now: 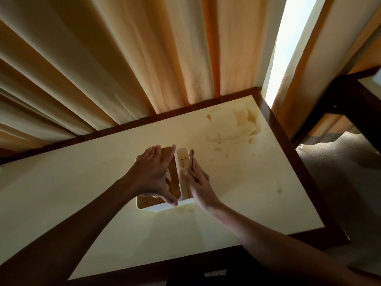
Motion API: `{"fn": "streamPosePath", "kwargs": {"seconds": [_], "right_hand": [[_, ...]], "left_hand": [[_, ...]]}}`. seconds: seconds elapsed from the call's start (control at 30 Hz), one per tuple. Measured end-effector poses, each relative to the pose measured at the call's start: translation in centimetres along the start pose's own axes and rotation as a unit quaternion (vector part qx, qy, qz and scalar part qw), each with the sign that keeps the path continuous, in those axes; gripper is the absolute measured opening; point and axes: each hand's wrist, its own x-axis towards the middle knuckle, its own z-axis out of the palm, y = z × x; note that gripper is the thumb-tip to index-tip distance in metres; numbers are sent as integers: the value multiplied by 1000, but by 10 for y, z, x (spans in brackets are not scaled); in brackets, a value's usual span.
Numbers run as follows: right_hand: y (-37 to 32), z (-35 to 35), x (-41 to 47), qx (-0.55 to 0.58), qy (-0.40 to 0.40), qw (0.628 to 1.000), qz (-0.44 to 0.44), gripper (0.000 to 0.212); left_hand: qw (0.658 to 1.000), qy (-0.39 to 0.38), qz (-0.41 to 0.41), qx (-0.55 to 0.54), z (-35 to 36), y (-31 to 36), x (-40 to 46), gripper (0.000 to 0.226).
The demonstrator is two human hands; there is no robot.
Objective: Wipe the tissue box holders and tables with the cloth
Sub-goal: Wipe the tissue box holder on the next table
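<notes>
A white tissue box holder (184,159) with a wooden lid (175,188) stands in the middle of the cream table (82,193). My left hand (152,174) lies over the lid, fingers stretched to its far end and thumb reaching its near corner. My right hand (198,182) has straight fingers that press a brownish cloth (193,154) flat against the holder's right side. Most of the cloth is hidden under that hand. A bit of tissue shows under my left palm.
Damp wipe marks (233,124) spread over the table's far right corner, with small spots nearer. The table has a dark wooden border (288,141). Orange curtains (123,58) hang right behind it. A second table (350,85) stands to the right over beige carpet (338,172).
</notes>
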Motion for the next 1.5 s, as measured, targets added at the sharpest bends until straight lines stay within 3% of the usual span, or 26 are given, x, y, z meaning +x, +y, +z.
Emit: {"fn": "streamPosePath", "kwargs": {"seconds": [0.17,0.33,0.43,0.53,0.67,0.73,0.9,1.03,1.17,1.27,1.37,1.5], "right_hand": [[1,-11,-43,147,41,987,57,35],[-26,-45,-40,373,130,889,231,43],[-28,-60,-39,416,178,863,222,52],[-23,-68,-41,459,182,845,206,53],[-19,-66,-43,436,157,858,224,56],[-24,-63,-44,433,150,859,229,59],[-26,-58,-44,442,151,853,234,56],[-29,-57,-43,416,151,861,250,21],[-28,-62,-38,361,174,880,255,27],[-32,-67,-35,298,184,904,246,27],[-38,-69,-31,200,198,943,176,27],[-48,-66,-31,12,151,988,21,17]], "left_hand": [[1000,14,3,2,1,-1,1,156],[998,-28,49,7,-11,-9,4,147],[997,-38,59,14,-21,-11,6,145],[992,9,-28,-125,-25,-2,0,140],[931,160,-229,-234,-13,22,-1,124],[910,149,-278,-269,-3,32,0,128],[898,143,-319,-267,20,32,8,140],[904,146,-305,-263,20,31,6,134],[918,139,-291,-231,14,36,-2,128],[955,147,-172,-191,10,32,-9,125],[971,134,-34,-195,12,23,-22,120],[951,168,-56,-255,29,26,-34,112]]}}
